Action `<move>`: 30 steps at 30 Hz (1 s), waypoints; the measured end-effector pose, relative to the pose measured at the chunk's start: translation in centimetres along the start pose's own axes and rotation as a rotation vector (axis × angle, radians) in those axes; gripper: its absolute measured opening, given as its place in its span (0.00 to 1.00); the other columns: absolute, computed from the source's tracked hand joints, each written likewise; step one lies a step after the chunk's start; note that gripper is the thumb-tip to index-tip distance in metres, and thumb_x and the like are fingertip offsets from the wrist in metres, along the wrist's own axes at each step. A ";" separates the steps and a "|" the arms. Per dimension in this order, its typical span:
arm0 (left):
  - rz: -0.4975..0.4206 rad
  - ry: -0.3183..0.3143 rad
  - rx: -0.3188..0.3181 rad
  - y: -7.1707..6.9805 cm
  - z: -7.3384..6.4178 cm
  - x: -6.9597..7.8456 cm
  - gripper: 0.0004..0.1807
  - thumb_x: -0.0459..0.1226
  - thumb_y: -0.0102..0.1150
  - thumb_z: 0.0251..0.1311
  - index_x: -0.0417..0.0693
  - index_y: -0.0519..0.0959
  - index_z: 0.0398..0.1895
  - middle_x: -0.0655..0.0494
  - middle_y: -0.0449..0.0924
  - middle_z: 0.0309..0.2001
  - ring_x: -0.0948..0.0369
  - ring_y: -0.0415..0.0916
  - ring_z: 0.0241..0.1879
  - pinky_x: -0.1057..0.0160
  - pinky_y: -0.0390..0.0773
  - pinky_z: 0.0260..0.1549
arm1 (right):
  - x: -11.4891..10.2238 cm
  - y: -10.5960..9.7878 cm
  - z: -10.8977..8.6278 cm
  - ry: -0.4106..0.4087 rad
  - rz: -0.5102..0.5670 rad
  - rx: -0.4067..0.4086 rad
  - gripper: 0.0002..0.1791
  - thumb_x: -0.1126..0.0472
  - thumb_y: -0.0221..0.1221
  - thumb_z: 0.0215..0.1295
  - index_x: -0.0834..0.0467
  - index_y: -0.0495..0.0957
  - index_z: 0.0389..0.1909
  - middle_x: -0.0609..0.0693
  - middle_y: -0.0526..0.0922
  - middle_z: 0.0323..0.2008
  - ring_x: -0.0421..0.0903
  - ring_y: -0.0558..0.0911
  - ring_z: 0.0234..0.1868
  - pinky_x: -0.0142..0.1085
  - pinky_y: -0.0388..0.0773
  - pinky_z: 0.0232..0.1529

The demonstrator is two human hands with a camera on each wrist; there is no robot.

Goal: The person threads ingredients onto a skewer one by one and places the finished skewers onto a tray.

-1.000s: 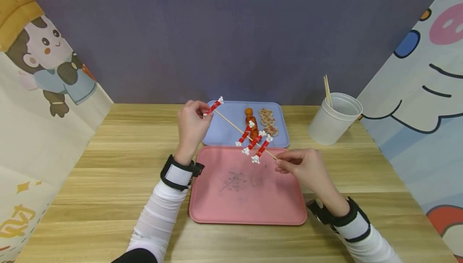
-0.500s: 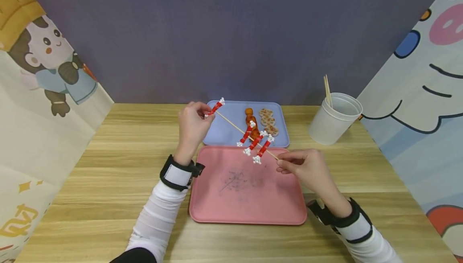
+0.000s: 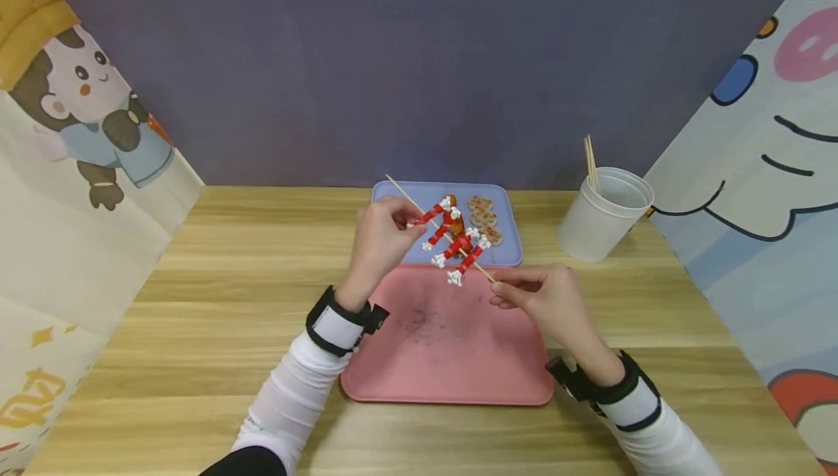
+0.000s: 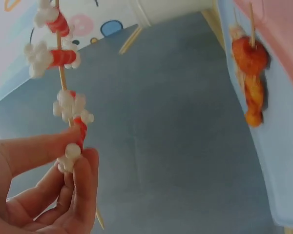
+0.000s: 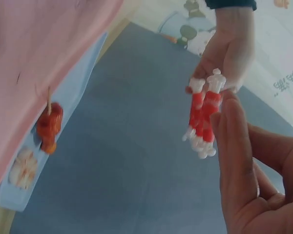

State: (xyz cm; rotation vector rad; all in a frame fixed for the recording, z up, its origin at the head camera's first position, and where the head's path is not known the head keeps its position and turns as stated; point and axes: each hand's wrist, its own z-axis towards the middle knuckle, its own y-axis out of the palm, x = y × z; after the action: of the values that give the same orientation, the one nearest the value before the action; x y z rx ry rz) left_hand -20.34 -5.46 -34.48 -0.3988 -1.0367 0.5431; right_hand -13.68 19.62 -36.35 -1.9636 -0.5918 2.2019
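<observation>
My left hand (image 3: 385, 237) pinches a red piece with white knobbly ends (image 4: 81, 130) between thumb and fingers. That piece is threaded on a thin wooden skewer (image 3: 398, 186), whose pointed tip sticks out past the hand at upper left. Further down the skewer sit several more red pieces (image 3: 463, 243) with the same white ends, bunched near its lower part. At the lower right end, the thumb and fingers of my right hand (image 3: 553, 300) pinch the skewer. It slants in the air over the far edge of the pink tray (image 3: 452, 367).
Behind the pink tray lies a blue tray (image 3: 512, 252), bearing a skewer of orange-brown food (image 4: 249, 56) and pale browned flower-shaped pieces (image 3: 483, 215). A white bucket (image 3: 599, 221) with a few wooden sticks (image 3: 591, 159) stands at right. A grey panel (image 3: 419, 68) rises behind.
My left hand has moved right and slightly down, sliding its red piece along the skewer toward the others. The skewer tip now shows beyond it. My right hand has shifted slightly left.
</observation>
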 end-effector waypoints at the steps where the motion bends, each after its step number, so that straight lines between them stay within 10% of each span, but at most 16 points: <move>1: 0.002 -0.001 -0.003 0.1 0.0 0.2 0.05 0.32 0.71 0.45 0.45 0.85 0.27 0.53 0.81 0.25 0.61 0.76 0.23 0.65 0.75 0.26 | 0.0 0.0 0.1 -0.005 0.009 0.000 0.12 0.66 0.65 0.57 0.67 0.84 0.41 0.64 0.86 0.35 0.48 0.87 0.27 0.37 0.83 0.29; 20: -0.023 -0.051 -0.030 0.8 0.1 -0.2 0.05 0.32 0.71 0.46 0.45 0.84 0.26 0.54 0.82 0.26 0.61 0.77 0.24 0.64 0.77 0.27 | 0.7 0.4 0.4 -0.011 -0.056 0.014 0.08 0.67 0.65 0.56 0.67 0.84 0.36 0.60 0.86 0.28 0.48 0.86 0.24 0.37 0.83 0.26; 30: -0.010 -0.017 -0.109 2.0 0.2 -2.0 0.07 0.33 0.69 0.50 0.42 0.84 0.33 0.48 0.79 0.32 0.58 0.79 0.30 0.62 0.80 0.32 | 1.2 0.7 2.1 0.033 -0.428 -0.091 0.10 0.59 0.69 0.51 0.57 0.87 0.35 0.47 0.86 0.25 0.37 0.80 0.23 0.32 0.75 0.24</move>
State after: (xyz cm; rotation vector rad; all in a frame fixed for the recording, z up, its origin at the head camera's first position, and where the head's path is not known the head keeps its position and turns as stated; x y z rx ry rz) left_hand -21.78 -5.08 -36.86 -0.4855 -1.0867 0.4832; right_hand -15.77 18.97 -37.58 -1.7078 -1.0148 1.9051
